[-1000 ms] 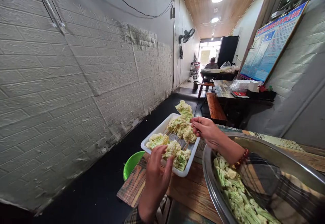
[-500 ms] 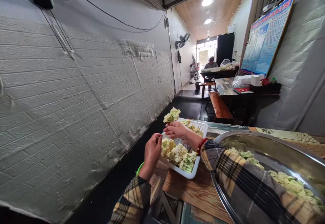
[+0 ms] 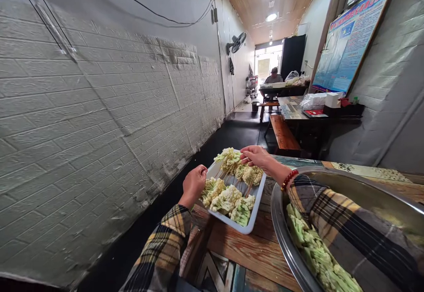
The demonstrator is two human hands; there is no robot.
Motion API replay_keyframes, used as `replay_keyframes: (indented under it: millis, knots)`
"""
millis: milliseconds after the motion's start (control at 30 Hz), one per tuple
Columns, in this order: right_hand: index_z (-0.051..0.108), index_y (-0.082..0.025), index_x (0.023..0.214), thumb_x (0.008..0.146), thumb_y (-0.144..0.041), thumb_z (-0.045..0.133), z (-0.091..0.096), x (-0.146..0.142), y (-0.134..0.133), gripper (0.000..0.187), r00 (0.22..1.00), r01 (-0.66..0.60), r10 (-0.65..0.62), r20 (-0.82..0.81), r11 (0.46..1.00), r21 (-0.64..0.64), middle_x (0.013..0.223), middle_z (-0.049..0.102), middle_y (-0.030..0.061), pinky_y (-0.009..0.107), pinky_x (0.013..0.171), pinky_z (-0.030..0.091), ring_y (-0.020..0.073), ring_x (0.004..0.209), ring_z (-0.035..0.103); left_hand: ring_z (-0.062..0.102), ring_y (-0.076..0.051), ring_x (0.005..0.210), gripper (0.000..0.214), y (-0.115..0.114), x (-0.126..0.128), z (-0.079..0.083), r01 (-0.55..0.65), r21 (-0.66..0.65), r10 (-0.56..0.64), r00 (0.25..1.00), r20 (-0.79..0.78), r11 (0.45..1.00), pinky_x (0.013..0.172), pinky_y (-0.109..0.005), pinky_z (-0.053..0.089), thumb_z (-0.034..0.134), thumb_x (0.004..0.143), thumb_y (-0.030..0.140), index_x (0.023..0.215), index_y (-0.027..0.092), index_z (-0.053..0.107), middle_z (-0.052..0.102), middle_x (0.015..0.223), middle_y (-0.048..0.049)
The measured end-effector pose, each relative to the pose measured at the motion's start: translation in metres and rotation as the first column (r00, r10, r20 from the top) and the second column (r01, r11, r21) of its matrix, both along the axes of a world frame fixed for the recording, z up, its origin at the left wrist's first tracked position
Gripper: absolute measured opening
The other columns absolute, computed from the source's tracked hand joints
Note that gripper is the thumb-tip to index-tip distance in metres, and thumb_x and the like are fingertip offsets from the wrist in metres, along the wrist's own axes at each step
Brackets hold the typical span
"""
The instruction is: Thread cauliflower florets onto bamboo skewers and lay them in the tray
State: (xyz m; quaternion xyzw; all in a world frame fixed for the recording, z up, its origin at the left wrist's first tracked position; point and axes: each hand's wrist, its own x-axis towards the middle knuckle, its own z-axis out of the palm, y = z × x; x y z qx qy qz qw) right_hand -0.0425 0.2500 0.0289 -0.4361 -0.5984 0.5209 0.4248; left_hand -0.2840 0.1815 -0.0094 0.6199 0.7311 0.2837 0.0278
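A white tray (image 3: 247,229) on the wooden table holds cauliflower florets (image 3: 227,199), with thin wooden sticks (image 3: 239,181) running between the near and far bunches. By the tray's left edge, my left hand (image 3: 194,183) has its fingers curled in a pinch; whatever lies between them is hidden. My right hand (image 3: 260,157) hovers over the far right part of the tray, fingers stretched out, next to the far cauliflower bunch (image 3: 228,157). Beneath my right forearm, a large steel basin (image 3: 281,225) contains more cauliflower pieces (image 3: 318,252), partly covered by my sleeve.
The wooden table (image 3: 245,256) carries tray and basin. A brick-patterned wall (image 3: 99,150) runs along the left. Farther back are a red-brown bench (image 3: 283,133), another table (image 3: 291,108) with a plastic-wrapped pack, and a seated person (image 3: 274,77).
The raised cauliflower now rests at the tray's far end. My right hand has moved right and opened out; my left hand has shifted slightly left and up. The camera view has tilted down somewhat.
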Motion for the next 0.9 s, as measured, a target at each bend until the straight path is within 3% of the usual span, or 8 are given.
replay_keyframes:
  millis: [133,333,433,567,700,900]
  knots:
    - [0.061,-0.014,0.089,0.085,-0.017,0.054,-0.015,-0.007,0.01,0.008,0.993,-0.01,0.003,0.117,0.998,0.058,0.076,0.069,0.0047,0.012,0.041,0.041,0.0076,0.056,0.064,0.058,-0.019,0.072,0.028,0.0,0.007,0.002,-0.056,-0.036,0.05,0.987,-0.15,0.998,0.056,-0.026,0.028,0.038,0.087,0.031,0.089,0.023,0.064,0.068,0.084,-0.0059]
    - [0.063,-0.015,0.098,0.087,-0.017,0.048,-0.026,-0.01,0.023,0.019,0.937,-0.047,-0.044,0.345,0.967,0.249,0.085,0.072,0.0056,0.019,0.054,0.048,0.0123,0.069,0.067,0.058,-0.018,0.07,0.025,0.008,0.002,0.006,-0.004,-0.179,-0.03,0.982,-0.188,0.984,0.055,-0.025,0.028,0.043,0.084,0.032,0.084,0.023,0.067,0.07,0.084,-0.0054]
    - [0.064,-0.018,0.108,0.087,-0.018,0.048,-0.021,-0.015,0.023,0.026,0.883,-0.119,-0.087,0.462,0.91,0.397,0.105,0.069,0.008,0.029,0.08,0.049,0.019,0.095,0.064,0.059,-0.017,0.07,0.024,0.009,0.0,0.011,0.017,-0.189,-0.055,0.979,-0.196,0.982,0.054,-0.024,0.029,0.045,0.083,0.031,0.082,0.022,0.067,0.07,0.082,-0.0053]
    - [0.055,-0.02,0.128,0.086,-0.01,0.046,-0.015,-0.032,0.023,0.043,0.799,-0.285,-0.103,0.592,0.802,0.525,0.135,0.052,0.0102,0.035,0.102,0.035,0.0231,0.123,0.047,0.06,-0.019,0.077,0.026,0.005,0.004,0.014,0.015,-0.124,-0.045,0.97,-0.238,0.992,0.059,-0.025,0.031,0.042,0.085,0.028,0.089,0.022,0.067,0.07,0.086,-0.0069]
    - [0.047,-0.019,0.136,0.081,0.002,0.041,-0.019,-0.046,0.028,0.059,0.71,-0.399,-0.127,0.692,0.738,0.545,0.145,0.04,0.0121,0.037,0.104,0.033,0.0243,0.129,0.041,0.06,-0.019,0.076,0.025,0.004,0.007,0.008,-0.003,-0.047,-0.01,0.964,-0.267,0.999,0.059,-0.026,0.031,0.041,0.085,0.026,0.087,0.022,0.066,0.069,0.084,-0.0069]
    - [0.057,-0.019,0.125,0.08,0.003,0.043,-0.031,-0.043,0.032,0.052,0.605,-0.512,-0.152,0.782,0.677,0.528,0.137,0.049,0.0108,0.031,0.099,0.038,0.0213,0.121,0.049,0.058,-0.017,0.067,0.021,0.012,-0.003,0.001,0.11,-0.157,-0.118,0.992,-0.042,0.981,0.059,-0.025,0.035,0.049,0.076,0.026,0.077,0.02,0.069,0.068,0.076,-0.0049]
